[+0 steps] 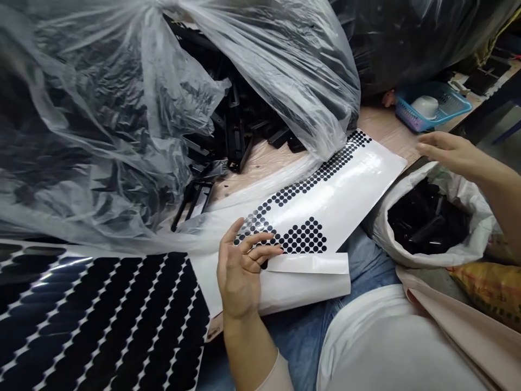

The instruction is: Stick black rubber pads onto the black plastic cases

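So, L hand [240, 271] lies half-open on the dot sheet [325, 184], no clear grip, sheet's near end curled up; R hand [451, 152] hangs open just past the sheet, above a sack [476, 217] of black parts [423, 217], clear bag [101, 136] beyond.

The head camera looks forward and down from the person's head, tilted steeply enough that the chest [391, 347] and lap [301, 347] fill the lower edge of the frame. It is close to the work: the left hand [240, 271] and right hand [456, 155] appear large, with the sticker sheet [337, 195] just beyond them. A plastic bag [101, 125] looms nearest at upper left, and the bench [386, 122] shows farther off.
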{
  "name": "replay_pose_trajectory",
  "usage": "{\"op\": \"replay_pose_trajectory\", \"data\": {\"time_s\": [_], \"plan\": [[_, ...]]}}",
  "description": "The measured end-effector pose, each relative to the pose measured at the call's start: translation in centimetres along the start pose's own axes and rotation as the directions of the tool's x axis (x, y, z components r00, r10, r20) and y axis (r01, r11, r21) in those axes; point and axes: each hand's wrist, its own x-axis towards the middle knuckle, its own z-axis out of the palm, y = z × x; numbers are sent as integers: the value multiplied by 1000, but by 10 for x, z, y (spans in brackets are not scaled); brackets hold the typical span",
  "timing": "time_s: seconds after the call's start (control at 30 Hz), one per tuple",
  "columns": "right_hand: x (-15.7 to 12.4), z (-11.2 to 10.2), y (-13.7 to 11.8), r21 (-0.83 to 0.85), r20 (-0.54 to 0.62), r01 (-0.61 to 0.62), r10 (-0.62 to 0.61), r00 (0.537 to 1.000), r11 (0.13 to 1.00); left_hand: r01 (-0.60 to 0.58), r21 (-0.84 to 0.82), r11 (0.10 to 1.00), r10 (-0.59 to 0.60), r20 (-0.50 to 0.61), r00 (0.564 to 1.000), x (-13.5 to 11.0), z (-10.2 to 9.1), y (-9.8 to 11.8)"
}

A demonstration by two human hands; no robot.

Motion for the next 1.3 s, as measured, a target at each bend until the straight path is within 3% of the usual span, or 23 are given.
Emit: {"op": "replay_pose_trajectory", "data": {"time_s": [0.1,0.23,0.37,0.43,0.5,0.67,0.83,1.0,1.23,1.3], "plan": [[28,49,-62,-42,78,72,-69,995,997,4,17,1000,-4,29,1000,-3,-1,-2],[59,126,-124,-111,127,375,-361,924,921,26,21,999,-27,51,998,-8,-2,-4],[95,187,-152,-157,256,455,-409,876,876,34,20,999,-35,76,996,-12,-2,-6],[114,210,-159,-190,359,495,-410,839,848,39,20,999,-41,82,996,-13,-3,-7],[130,225,-162,-260,383,518,-405,830,815,33,14,999,-34,79,996,-14,-3,-8],[150,234,-160,-431,317,480,-370,873,764,-40,-36,999,41,28,999,-14,0,-15],[147,225,-161,-465,312,498,-391,866,732,-133,-121,984,121,-96,988,-14,5,-17],[146,226,-156,-476,392,498,-332,858,725,-165,-125,978,146,-149,978,-14,8,-18],[127,235,-167,-251,434,538,-403,806,805,-157,-120,980,142,-124,982,-14,8,-19],[112,237,-177,-17,441,417,-368,819,909,-156,-126,980,140,-121,983,-14,8,-20]]}}
